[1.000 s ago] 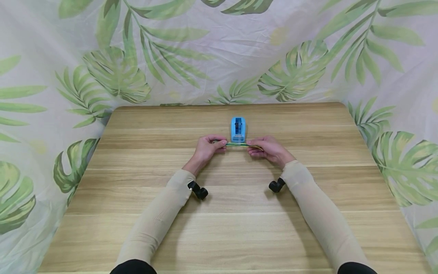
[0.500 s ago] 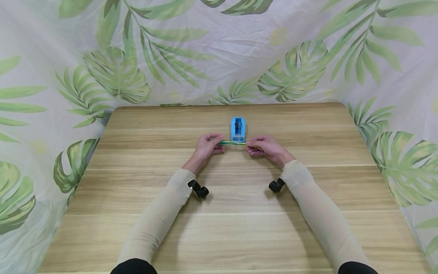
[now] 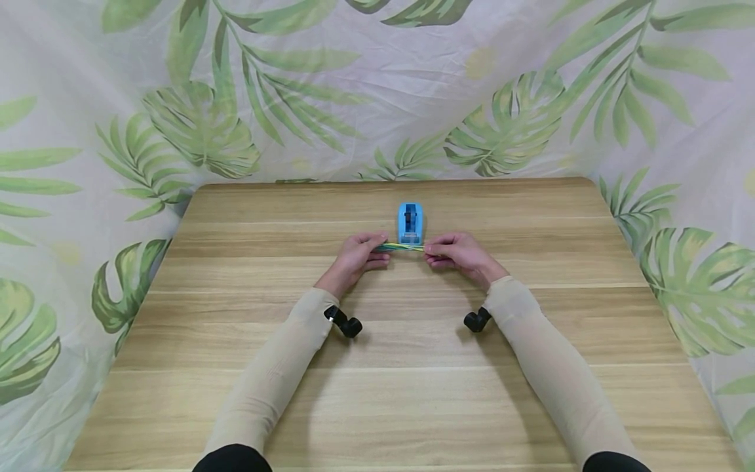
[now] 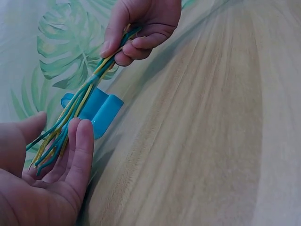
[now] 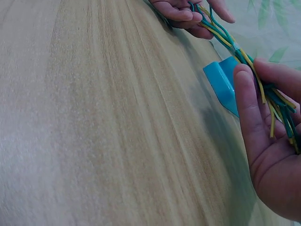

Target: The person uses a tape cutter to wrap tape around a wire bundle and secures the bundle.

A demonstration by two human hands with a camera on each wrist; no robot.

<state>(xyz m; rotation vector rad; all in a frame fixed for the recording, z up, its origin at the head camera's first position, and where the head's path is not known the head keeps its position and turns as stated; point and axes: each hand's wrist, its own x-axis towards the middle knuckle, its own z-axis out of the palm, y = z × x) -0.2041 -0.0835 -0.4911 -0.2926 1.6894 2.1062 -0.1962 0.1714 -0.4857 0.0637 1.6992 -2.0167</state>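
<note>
A bundle of thin green and yellow wires (image 3: 401, 247) spans between my two hands, just in front of a blue tape dispenser (image 3: 410, 223). Around the bundle's middle is a small shiny band, likely clear tape (image 5: 236, 46). My right hand (image 3: 463, 254) pinches the bundle between thumb and fingers, and loose wire ends (image 5: 282, 115) fan out over its palm. At the other end, the wires lie across the extended fingers of my left hand (image 4: 56, 174), its thumb (image 4: 34, 126) lifted away from them. In the left wrist view, the dispenser sits behind the bundle.
The wooden table (image 3: 401, 387) reaches back to a leaf-printed cloth (image 3: 413, 85) hanging behind it. Each sleeved forearm carries a small black wrist camera, one left (image 3: 345, 322) and one right (image 3: 476, 320).
My left thumb has come up off the wires, and more of the bundle's left part shows. My right hand keeps its pinch, almost unmoved. The dispenser stays put.
</note>
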